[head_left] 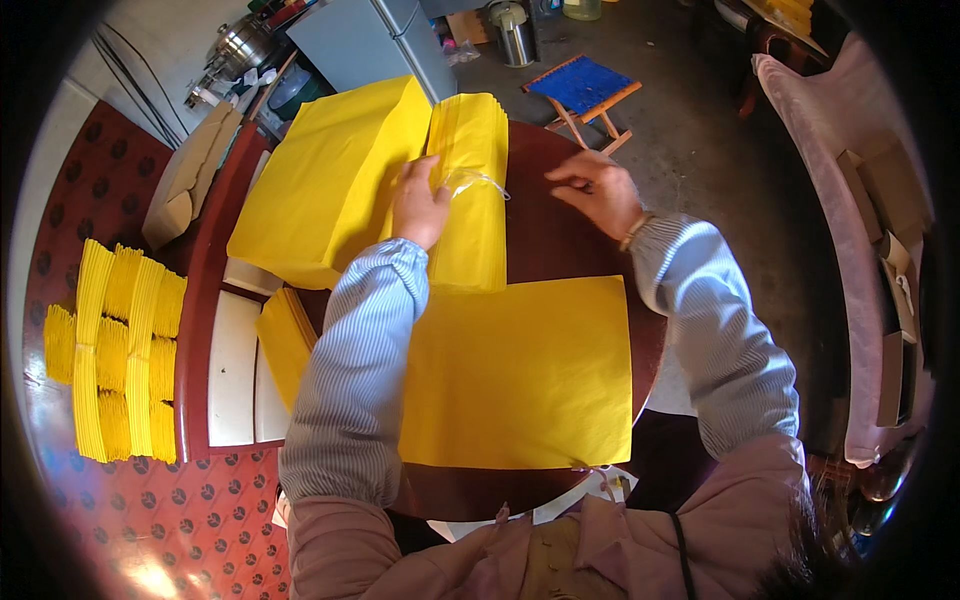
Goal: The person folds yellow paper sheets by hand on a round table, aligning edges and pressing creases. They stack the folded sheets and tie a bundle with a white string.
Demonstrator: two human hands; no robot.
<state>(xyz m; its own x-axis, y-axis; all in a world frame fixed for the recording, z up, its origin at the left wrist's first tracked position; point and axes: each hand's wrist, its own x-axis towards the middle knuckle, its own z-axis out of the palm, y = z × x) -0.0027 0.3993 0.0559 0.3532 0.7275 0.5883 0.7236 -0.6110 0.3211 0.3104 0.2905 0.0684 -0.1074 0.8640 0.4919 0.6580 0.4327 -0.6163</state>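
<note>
A thick folded bundle of yellow paper [470, 235] lies on the round dark-red table, with a thin white string [478, 180] around its middle. My left hand [420, 205] rests at the bundle's left edge, its bent fingers holding the paper close to the string. To the right of the bundle, my right hand [597, 190] is raised with thumb and fingers pinched together. Anything between those fingertips is too fine to make out. Flat yellow sheets [520, 375] lie in front of me, nearest my body.
A tall stack of yellow paper [330, 180] stands left of the bundle. Several tied yellow bundles [125, 350] are piled at the far left. Beyond the table are a blue folding stool [585, 85] and a fridge [370, 45]. A pink-covered surface [840, 200] holds cardboard boxes.
</note>
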